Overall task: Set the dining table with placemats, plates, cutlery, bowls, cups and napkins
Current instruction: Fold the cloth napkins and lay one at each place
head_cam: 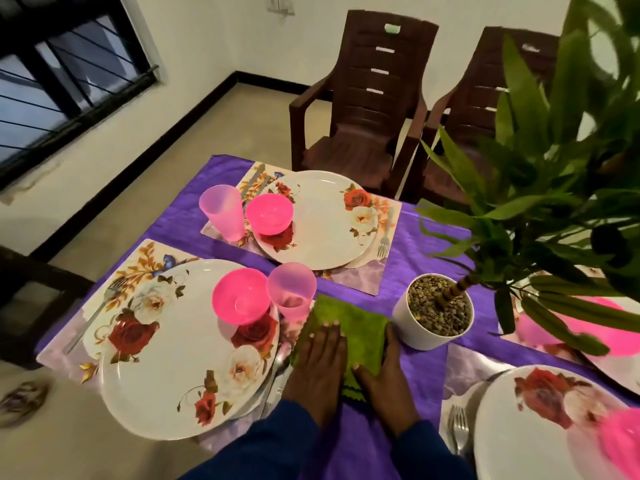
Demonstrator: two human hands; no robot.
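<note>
Green terry cloth is what we are pressing on: the napkin is lying on the purple tablecloth, between the near place setting and the white plant pot. We are laying our left hand flat on its left half, fingers straight and together, and resting our right hand along its right edge, thumb lying on the cloth; neither hand is gripping anything, and the two are sitting close side by side with a strip of napkin showing between them.

Just left of the napkin we are seeing a rose-printed plate on a floral placemat, with a pink bowl sitting on the plate's far edge, a translucent pink cup beside the bowl and touching the napkin's far corner, and a fork on the mat's left side. Farther off, a second plate is carrying its own pink bowl, with a cup beside it. Two brown plastic chairs are standing beyond the table.
</note>
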